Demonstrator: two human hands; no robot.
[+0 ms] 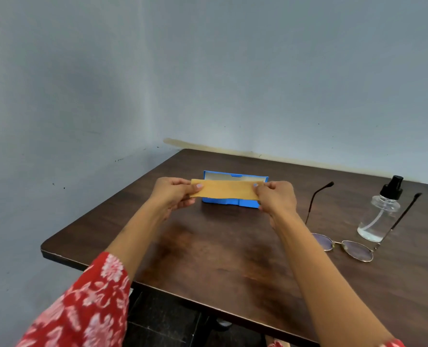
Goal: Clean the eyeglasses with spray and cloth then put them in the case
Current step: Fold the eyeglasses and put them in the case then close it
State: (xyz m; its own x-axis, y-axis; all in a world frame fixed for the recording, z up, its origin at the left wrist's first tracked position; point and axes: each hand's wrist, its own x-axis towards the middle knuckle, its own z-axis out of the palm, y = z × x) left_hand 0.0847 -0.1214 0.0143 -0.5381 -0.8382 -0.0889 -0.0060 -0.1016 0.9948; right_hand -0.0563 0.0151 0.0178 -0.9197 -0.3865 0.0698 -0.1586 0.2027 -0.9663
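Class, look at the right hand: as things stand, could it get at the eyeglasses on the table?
Probably yes, once it lets go. The right hand is pinching one end of the yellow cloth, so it is occupied. The eyeglasses lie open on the table to its right, with nothing between.

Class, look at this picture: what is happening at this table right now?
A person holds a tan cloth stretched between the left hand and right hand, above an open blue case. The eyeglasses lie unfolded on the table to the right, beside a spray bottle. Neither is being touched.
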